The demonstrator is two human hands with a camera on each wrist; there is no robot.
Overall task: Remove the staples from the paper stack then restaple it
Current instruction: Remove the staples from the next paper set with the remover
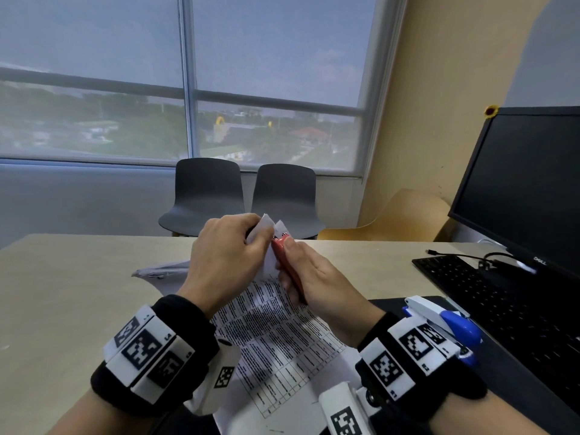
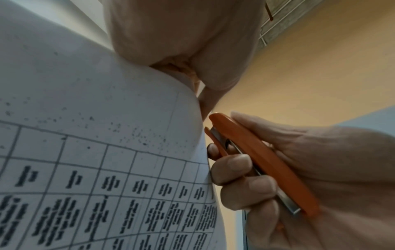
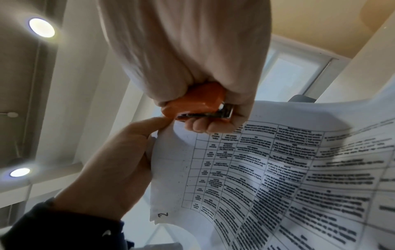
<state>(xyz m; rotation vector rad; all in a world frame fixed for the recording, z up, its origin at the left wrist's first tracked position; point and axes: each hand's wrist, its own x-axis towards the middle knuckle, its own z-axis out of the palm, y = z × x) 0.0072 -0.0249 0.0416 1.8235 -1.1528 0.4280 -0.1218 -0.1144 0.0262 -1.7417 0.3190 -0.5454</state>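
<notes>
A stack of printed paper (image 1: pixel 273 324) with tables of text is lifted off the desk, its top corner raised above the table. My left hand (image 1: pixel 226 255) pinches that corner (image 1: pixel 263 226). My right hand (image 1: pixel 310 277) grips a small orange stapler (image 1: pixel 284 255), its nose pressed against the corner beside my left fingers. In the left wrist view the orange stapler (image 2: pixel 256 159) shows its metal channel, with my right fingers (image 2: pixel 233 166) curled round it next to the paper (image 2: pixel 96 135). From the right wrist, the stapler (image 3: pixel 198 103) meets the sheet's corner (image 3: pixel 166 133). No staple is visible.
A white and blue stapler (image 1: pixel 445 318) lies on a dark mat to the right of the paper. A black keyboard (image 1: pixel 502 296) and monitor (image 1: pixel 527 183) fill the right side of the desk (image 1: pixel 62 293). Chairs (image 1: pixel 204 196) stand behind the desk.
</notes>
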